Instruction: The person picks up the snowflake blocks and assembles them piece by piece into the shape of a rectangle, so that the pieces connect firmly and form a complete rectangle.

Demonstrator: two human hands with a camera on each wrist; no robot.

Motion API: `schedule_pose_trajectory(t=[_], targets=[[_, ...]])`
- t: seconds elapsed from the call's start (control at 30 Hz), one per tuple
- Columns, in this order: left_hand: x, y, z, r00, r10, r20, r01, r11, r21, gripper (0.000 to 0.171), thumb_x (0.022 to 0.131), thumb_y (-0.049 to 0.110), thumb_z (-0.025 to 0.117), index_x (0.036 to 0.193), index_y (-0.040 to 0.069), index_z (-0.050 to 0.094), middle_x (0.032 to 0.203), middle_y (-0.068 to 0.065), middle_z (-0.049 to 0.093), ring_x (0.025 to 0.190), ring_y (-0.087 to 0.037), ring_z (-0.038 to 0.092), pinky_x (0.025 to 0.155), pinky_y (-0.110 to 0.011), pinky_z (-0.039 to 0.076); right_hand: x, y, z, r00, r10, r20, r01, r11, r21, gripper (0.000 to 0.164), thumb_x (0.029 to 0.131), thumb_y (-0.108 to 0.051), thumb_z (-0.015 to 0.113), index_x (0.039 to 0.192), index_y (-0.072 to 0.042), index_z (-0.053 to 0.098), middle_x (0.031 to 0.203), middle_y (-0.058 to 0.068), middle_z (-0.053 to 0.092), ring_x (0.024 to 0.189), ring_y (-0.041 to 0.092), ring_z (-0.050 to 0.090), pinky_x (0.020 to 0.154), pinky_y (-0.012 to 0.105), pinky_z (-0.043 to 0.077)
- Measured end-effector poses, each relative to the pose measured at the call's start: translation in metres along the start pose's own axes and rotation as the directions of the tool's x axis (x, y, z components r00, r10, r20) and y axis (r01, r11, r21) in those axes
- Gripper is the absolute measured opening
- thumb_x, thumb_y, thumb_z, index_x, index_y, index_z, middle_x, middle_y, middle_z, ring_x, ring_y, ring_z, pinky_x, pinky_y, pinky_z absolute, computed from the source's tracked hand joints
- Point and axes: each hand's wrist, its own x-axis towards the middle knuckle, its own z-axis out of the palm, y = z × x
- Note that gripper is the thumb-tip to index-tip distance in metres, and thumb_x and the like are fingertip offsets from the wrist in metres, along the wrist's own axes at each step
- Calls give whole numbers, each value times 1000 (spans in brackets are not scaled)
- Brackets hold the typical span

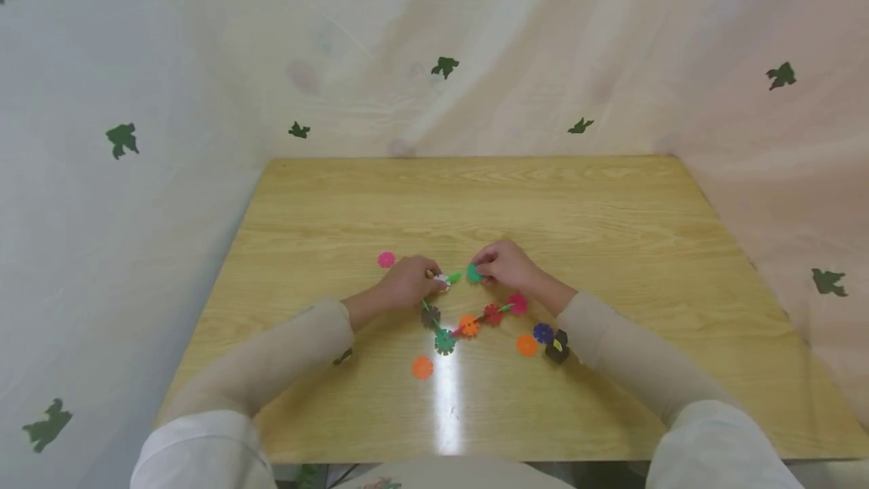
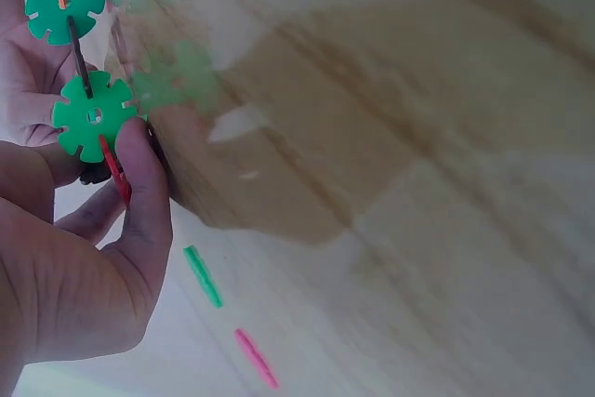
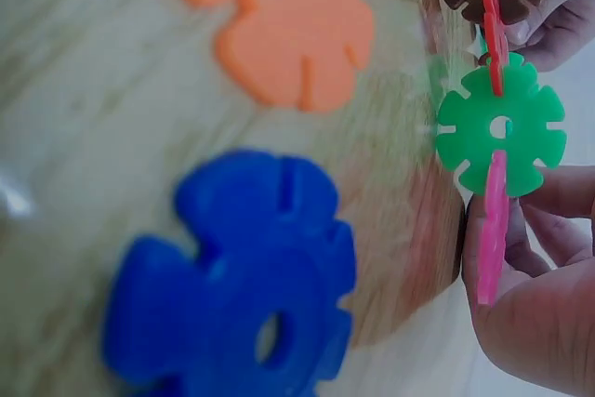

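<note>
Plastic notched discs are slotted together into a curved chain; its green disc (image 1: 444, 342), orange disc (image 1: 469, 325) and red disc (image 1: 492, 314) lie nearest the person. My left hand (image 1: 409, 280) pinches the chain's left end at a disc that looks white in glare, with a bright green disc (image 1: 454, 278) edge-on beside it. In the left wrist view the thumb lies by a green disc (image 2: 94, 118) and a red disc (image 2: 119, 176). A little apart, my right hand (image 1: 508, 266) pinches a single green disc (image 1: 474, 273), hidden in the right wrist view behind the chain's pink disc (image 3: 493, 230).
Loose on the wooden table (image 1: 326, 210) are a pink disc (image 1: 386, 259), orange disc (image 1: 422, 367), another orange disc (image 1: 526, 345) and blue disc (image 1: 543, 333). Dark pieces (image 1: 557, 349) sit by the right sleeve. A printed cloth (image 1: 380, 96) surrounds the back and sides.
</note>
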Motion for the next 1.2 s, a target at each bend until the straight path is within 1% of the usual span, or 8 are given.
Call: schedule_pose_trajectory(t=[0.27,0.43,0.53,0.7,0.93,0.97,1.07,1.2], targets=[[0,-2,2,1000,3,8,-3,1000,-22,28,97,33,69,110,8,73,99,-4,72,77,-14,61,68,-27,55,-1,-6,3,997,-18,74,21,999,-39,18,96,3,63,110,6,73,87,10,74,66,15,65,61,26,59],[-1,-2,1,1000,15,18,-15,999,-33,28,97,32,70,111,8,73,96,-4,72,74,-15,61,65,-26,54,0,-5,1,998,-17,64,21,998,-64,17,96,3,63,109,5,74,84,9,73,64,15,63,59,26,58],[-1,-3,1,999,28,21,-27,999,-27,28,97,32,70,111,8,73,95,-2,72,73,-14,60,64,-25,53,2,-4,1,997,-26,77,32,996,-78,17,96,2,63,109,4,74,82,8,73,63,15,62,58,25,57],[1,-5,1,998,45,32,-44,999,-32,26,97,30,70,109,8,73,91,0,71,71,-13,60,62,-25,53,4,-6,5,993,-18,113,26,997,-69,17,97,1,63,109,3,75,83,6,73,63,12,62,58,22,56],[0,-4,2,999,44,28,-43,998,-43,23,96,27,72,107,7,73,85,0,68,70,-14,59,61,-25,52,5,-8,8,995,-10,100,17,998,-64,16,96,2,65,108,3,75,87,8,75,60,12,63,58,22,56],[0,-4,2,999,40,30,-39,998,-42,24,96,28,71,107,7,73,86,0,69,72,-15,59,62,-26,53,5,-8,9,995,-8,100,13,998,-54,18,95,2,65,110,4,74,90,9,75,62,12,64,60,23,58],[-2,-3,1,999,15,39,-14,999,-32,30,96,32,71,114,7,71,97,-4,71,83,-17,64,72,-30,58,5,-6,3,995,-13,97,18,999,-46,25,96,-1,65,120,6,69,99,13,74,70,17,69,67,28,62],[-5,-3,-3,999,-24,46,25,1000,-10,42,97,38,69,124,6,67,113,-9,71,101,-20,66,87,-37,59,3,0,-18,997,0,78,2,1000,-25,33,101,-8,61,130,7,62,112,20,69,80,22,71,74,32,63]])
